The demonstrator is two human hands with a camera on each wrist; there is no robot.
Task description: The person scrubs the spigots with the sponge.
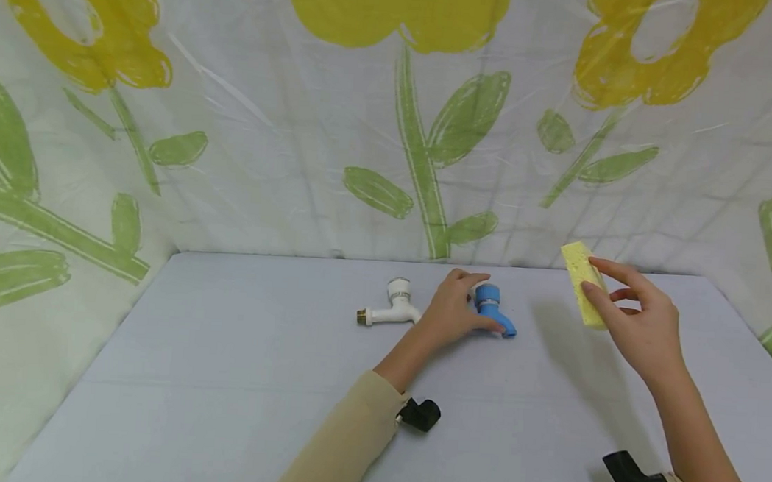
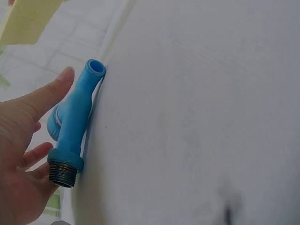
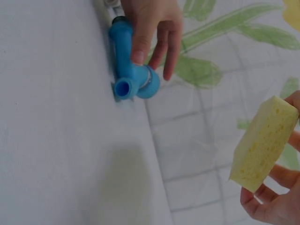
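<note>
A blue plastic tap (image 1: 488, 299) lies on the table toward its far edge, with its round knob upward. My left hand (image 1: 451, 308) is around it, thumb and fingers spread apart. In the left wrist view the tap (image 2: 75, 112) shows its spout and threaded end, and the thumb runs straight alongside. In the right wrist view the left thumb overlaps the tap (image 3: 126, 56). My right hand (image 1: 649, 327) pinches a yellow sponge (image 1: 582, 282) between thumb and fingers, held up above the table. The sponge (image 3: 265, 143) shows its porous face in the right wrist view.
A white tap (image 1: 395, 304) with a brass threaded end lies just left of the blue one, partly hidden by my left hand. Behind the pale table (image 1: 220, 349) hangs a sheet (image 1: 265, 152) with painted yellow flowers. Black wrist mounts (image 1: 640, 481) stick out from the sleeves.
</note>
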